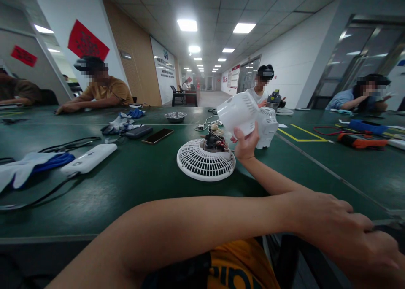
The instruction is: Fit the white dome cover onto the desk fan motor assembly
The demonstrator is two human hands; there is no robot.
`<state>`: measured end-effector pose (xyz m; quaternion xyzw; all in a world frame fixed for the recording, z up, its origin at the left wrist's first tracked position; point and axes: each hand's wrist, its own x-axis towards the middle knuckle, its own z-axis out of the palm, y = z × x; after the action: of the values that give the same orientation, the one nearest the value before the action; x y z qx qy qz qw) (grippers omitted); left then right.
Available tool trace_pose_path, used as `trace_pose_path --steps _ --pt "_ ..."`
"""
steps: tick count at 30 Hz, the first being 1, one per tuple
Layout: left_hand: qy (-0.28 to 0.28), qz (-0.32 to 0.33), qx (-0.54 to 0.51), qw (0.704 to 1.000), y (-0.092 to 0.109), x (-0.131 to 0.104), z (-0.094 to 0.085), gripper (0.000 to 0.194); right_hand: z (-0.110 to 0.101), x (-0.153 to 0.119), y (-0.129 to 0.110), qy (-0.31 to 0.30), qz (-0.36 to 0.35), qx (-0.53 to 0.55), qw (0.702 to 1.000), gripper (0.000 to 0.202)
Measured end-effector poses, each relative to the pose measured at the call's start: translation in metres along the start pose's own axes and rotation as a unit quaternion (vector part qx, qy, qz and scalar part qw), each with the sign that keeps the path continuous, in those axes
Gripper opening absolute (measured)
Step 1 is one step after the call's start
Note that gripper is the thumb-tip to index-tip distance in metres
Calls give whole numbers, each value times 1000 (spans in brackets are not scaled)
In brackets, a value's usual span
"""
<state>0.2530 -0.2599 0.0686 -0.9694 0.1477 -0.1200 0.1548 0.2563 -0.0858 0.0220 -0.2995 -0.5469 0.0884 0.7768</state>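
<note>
right hand (247, 143): its fingers grip the round white fan cover (236, 112), tipped up over the green table (148, 166).
left hand (351, 238): it is well apart from the other hand, low on the right. it looks blurry, so i cannot tell if it holds anything.
fan cover: just one hand holds it, so it might slip, drop and crack.
motor (215, 142): it sits bare on the white fan grille (205, 173). a dropped cover could hit it and hurt its little wires.
left arm (196, 221): it crosses the right arm (272, 175), so a bump could shake the cover.
white vented housing (268, 126): it stands just behind the right hand, and a knock could tip it over.
</note>
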Motion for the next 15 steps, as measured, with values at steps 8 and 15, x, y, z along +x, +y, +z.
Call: trace_pose_path --steps 8,15 --pt "95 -4 107 990 0 -7 13 51 0 4 -2 58 56 -5 997 43" --pt "35 -58 -116 991 -17 18 14 55 5 -5 -8 23 61 -3 998 40"
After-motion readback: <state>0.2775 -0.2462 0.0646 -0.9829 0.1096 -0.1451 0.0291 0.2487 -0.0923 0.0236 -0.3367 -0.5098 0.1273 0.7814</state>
